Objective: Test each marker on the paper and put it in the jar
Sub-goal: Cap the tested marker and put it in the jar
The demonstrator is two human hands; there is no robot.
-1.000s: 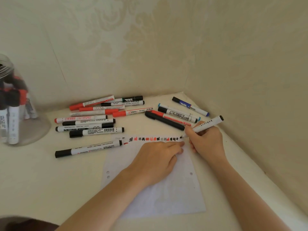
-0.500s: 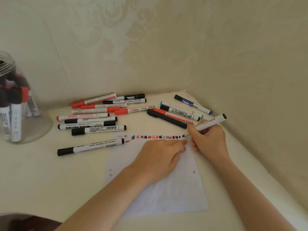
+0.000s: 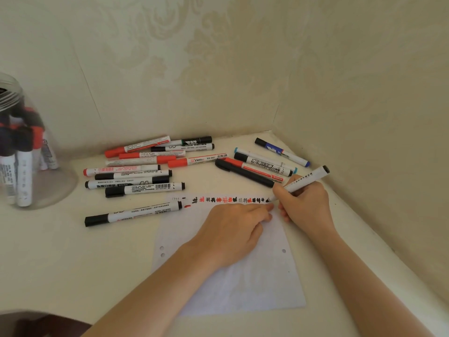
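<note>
1. Head cam: right hand point(image 3: 306, 207) pinches a white marker point(image 3: 306, 179), tip down on the paper point(image 3: 243, 283) at its top edge.
2. Left hand point(image 3: 233, 229) lies flat, fingers relaxed, pinning that sheet.
3. Loose markers point(image 3: 136, 176) sit behind; jar point(image 3: 26, 152) far left, already holding several.

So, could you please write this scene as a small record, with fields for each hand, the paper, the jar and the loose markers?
right hand: grips a white marker, tip at the right end of the row of marks
left hand: rests on the paper, fingers loosely curled
marks: one row of red and black marks along the paper's top edge
jar: clear, far left, markers standing inside
loose markers: lying on the table beyond the paper; red, black and blue caps
</note>
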